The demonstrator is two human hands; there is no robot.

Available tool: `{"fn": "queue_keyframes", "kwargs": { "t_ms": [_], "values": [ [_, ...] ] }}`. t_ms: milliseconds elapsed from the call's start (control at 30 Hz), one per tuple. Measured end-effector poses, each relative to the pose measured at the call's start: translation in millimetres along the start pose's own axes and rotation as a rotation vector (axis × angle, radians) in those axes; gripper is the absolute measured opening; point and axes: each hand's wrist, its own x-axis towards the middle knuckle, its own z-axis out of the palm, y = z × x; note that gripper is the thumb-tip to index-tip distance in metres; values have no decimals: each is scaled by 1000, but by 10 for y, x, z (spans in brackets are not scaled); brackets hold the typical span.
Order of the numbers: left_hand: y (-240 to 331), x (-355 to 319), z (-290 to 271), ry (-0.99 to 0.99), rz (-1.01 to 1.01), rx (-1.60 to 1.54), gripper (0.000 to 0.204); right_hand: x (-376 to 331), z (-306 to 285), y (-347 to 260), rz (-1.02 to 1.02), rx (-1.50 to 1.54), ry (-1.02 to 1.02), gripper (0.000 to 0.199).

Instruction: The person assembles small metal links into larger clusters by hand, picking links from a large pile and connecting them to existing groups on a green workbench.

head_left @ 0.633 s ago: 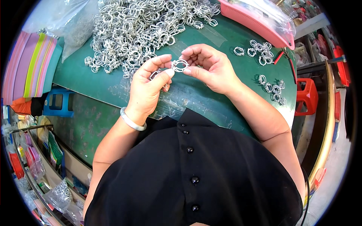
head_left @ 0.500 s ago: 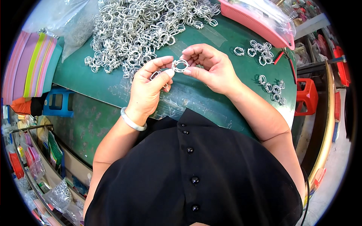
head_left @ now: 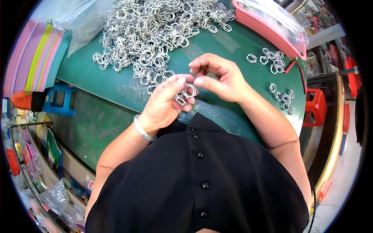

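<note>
Green worktop [head_left: 112, 87] supports the work area beneath both hands. Above its near edge, a silver metal ring [head_left: 194, 94] sits at the fingers of the left hand [head_left: 165, 99], its opening toward the viewer; its slightly longer axis runs nearly upright in the view. An oblong link [head_left: 181, 100] lies just beside it, long axis slanting from upper left to lower right, lower end toward the wearer's body. Left fingers curl around both parts; the exact pinch point is hidden. Right hand [head_left: 221, 77]: thumb and forefinger tips spread, near the ring; contact cannot be determined. Beyond the hands lies a heap of metal links [head_left: 155, 29]. Small ring clusters [head_left: 286, 99] rest at right, below a pink basket [head_left: 248, 17].
</note>
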Motion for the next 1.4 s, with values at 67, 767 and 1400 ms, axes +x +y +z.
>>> {"fn": "queue_keyframes", "kwargs": {
  "t_ms": [67, 767, 1400],
  "values": [
    [-4, -41, -41, -13, -6, -13, 23, 73, -26, -6, 52, -212, 20, 23],
    [60, -125, -164, -101, -41, -73, 34, 432, -21, 157, 458, -116, -61, 15],
    [144, 14, -40, 42, 48, 34, 30, 32, -166, 3, 85, -68, 11, 8]
  ]
}}
